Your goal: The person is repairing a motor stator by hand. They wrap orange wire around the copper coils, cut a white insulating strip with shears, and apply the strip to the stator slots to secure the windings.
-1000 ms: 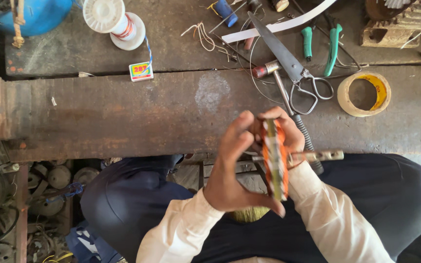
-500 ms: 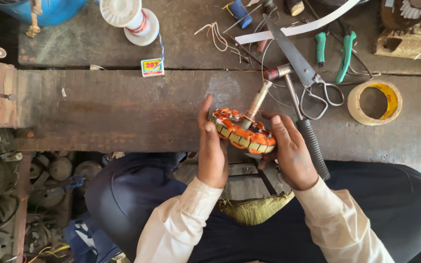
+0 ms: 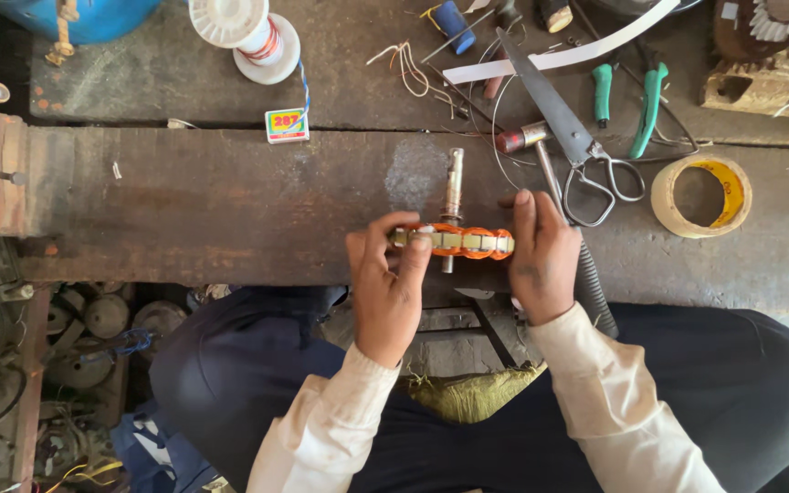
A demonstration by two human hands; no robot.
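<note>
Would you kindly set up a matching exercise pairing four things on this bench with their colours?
Things:
1. tape roll
2. pliers
3. spool
4. coil ring held between the left hand and right hand

Colours:
A. white
B. orange
C. yellow
D. green handles

Pairs: 1-C, 2-D, 3-A, 4-B

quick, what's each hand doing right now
Left hand: closed on one end of the orange-wound stator.
Right hand: holding its other end.

Worn wooden bench (image 3: 230, 201), scissors (image 3: 586, 155), tape roll (image 3: 700, 194), perhaps pliers (image 3: 647, 110)
</note>
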